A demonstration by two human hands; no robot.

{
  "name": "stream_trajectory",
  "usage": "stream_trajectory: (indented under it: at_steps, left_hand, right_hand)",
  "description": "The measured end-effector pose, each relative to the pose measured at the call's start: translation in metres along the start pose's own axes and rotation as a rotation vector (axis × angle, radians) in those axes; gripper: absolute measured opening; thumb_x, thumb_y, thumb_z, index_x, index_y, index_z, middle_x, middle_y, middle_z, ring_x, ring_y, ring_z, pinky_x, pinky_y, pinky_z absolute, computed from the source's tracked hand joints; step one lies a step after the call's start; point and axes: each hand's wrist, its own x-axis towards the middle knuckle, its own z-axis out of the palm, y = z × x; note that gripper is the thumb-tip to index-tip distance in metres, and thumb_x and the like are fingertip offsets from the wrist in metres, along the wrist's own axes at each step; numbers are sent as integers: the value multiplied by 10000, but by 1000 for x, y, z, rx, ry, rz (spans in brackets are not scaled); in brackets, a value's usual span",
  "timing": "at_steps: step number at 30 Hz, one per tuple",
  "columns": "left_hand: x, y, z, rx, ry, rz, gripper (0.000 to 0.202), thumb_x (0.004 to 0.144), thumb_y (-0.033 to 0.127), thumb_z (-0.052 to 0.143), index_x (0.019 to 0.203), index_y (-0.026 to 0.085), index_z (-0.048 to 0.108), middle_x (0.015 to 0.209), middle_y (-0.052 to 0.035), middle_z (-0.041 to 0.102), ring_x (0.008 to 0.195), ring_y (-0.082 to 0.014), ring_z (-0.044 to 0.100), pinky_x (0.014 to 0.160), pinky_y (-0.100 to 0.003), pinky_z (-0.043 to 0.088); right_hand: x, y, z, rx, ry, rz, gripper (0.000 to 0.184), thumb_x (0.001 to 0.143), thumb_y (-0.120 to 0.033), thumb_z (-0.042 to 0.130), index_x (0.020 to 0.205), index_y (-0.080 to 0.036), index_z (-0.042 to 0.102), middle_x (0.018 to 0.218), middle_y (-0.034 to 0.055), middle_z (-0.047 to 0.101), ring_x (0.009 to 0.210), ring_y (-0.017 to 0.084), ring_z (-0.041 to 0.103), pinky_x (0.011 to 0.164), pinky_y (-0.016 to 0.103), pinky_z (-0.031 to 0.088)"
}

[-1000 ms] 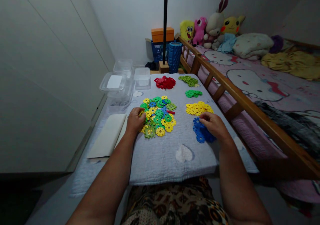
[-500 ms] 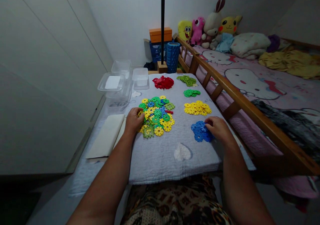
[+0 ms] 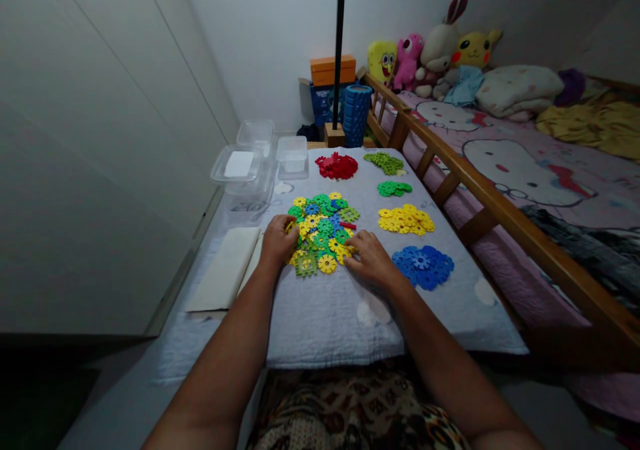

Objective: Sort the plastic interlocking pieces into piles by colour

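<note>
A mixed pile of flower-shaped plastic building discs point(image 3: 325, 226), in yellow, green, blue and olive, lies in the middle of the cloth-covered table point(image 3: 320, 330). At its left edge my left hand point(image 3: 281, 240) is closed, with a yellow disc point(image 3: 291, 226) showing at the fingertips. My right hand point(image 3: 373, 260) reaches over the pile's right edge, thumb and fingers apart around the yellow discs there. A red piece point(image 3: 347, 225) lies just beyond those fingers. Sorted by colour on the right are blue discs point(image 3: 430, 268), yellow discs point(image 3: 406, 220) and green discs point(image 3: 395, 189).
Red pieces point(image 3: 337, 166) and olive square pieces point(image 3: 384, 163) lie at the back. Clear plastic containers point(image 3: 293, 153) stand at the back left, behind a pale notebook point(image 3: 225, 270). A wooden bed rail point(image 3: 465, 193) runs along the right side; a black pole point(image 3: 339, 50) rises behind the table.
My right hand has left the blue discs and moved left to the mixed pile. My left hand stays at the pile's left edge. The view has shifted slightly.
</note>
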Motion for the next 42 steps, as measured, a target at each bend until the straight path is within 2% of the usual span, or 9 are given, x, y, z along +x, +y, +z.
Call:
stream_trajectory:
  at_steps: [8, 14, 18, 21, 25, 30, 34, 37, 42]
  left_hand:
    - [1, 0, 1, 49, -16, 17, 271, 822, 314, 546, 1030, 190, 668, 1102, -94, 671, 1062, -251, 627, 996, -394, 497]
    - [2, -1, 0, 62, -24, 28, 285, 826, 325, 543, 1040, 188, 671, 1109, -97, 673, 1066, -250, 626, 999, -390, 497]
    - [2, -2, 0, 69, -20, 37, 284, 819, 322, 543, 1033, 188, 674, 1106, -95, 674, 1069, -250, 626, 1005, -393, 495]
    - [2, -2, 0, 67, -19, 37, 288, 815, 328, 543, 1028, 187, 675, 1100, -94, 674, 1065, -250, 630, 1004, -392, 497]
    - [2, -2, 0, 63, -19, 38, 294, 811, 332, 538, 1026, 182, 672, 1101, -98, 676, 1075, -256, 628, 1015, -403, 492]
    - [2, -1, -1, 62, -21, 51, 291, 815, 343, 530, 1021, 191, 669, 1100, -95, 675, 1074, -252, 629, 1016, -398, 491]
    - [2, -3, 0, 59, -31, 49, 279, 816, 353, 532, 1009, 202, 667, 1095, -91, 675, 1078, -256, 628, 1009, -406, 494]
    - [3, -4, 0, 59, -31, 55, 288, 809, 359, 534, 1010, 201, 668, 1097, -94, 673, 1083, -261, 626, 1014, -413, 492]
    - [3, -4, 0, 56, -33, 61, 283, 805, 350, 533, 1005, 199, 665, 1095, -98, 671, 1082, -267, 625, 1021, -434, 490]
  right_hand:
    - [-1, 2, 1, 143, -9, 38, 112, 795, -142, 678, 900, -178, 659, 974, 72, 637, 960, 221, 565, 867, 335, 440]
    - [9, 28, -36, 290, -36, 136, 70, 826, -158, 597, 812, -184, 660, 785, 8, 660, 748, 153, 583, 725, 267, 410]
    - [21, 67, -68, 224, 160, 305, 73, 777, -202, 616, 833, -184, 659, 745, 1, 654, 698, 154, 574, 676, 266, 400]
    - [30, 94, -80, 127, 314, 434, 98, 725, -200, 616, 816, -185, 648, 734, 2, 647, 679, 155, 558, 653, 267, 391]
    - [39, 116, -79, 30, 334, 540, 83, 702, -179, 601, 772, -184, 644, 738, 14, 651, 697, 165, 571, 655, 272, 387]
    - [40, 128, -73, -141, 315, 583, 112, 735, -134, 579, 785, -183, 666, 803, 50, 689, 757, 188, 597, 688, 288, 389]
    - [40, 125, -72, -239, 342, 556, 146, 776, -119, 566, 837, -178, 685, 863, 77, 702, 813, 206, 603, 744, 303, 408]
    - [42, 106, -66, -198, 352, 440, 130, 815, -135, 565, 853, -178, 682, 900, 82, 699, 854, 207, 605, 778, 304, 419]
    - [47, 51, -37, -20, 111, 106, 94, 863, -162, 597, 868, -177, 689, 870, 61, 681, 814, 182, 591, 758, 286, 414]
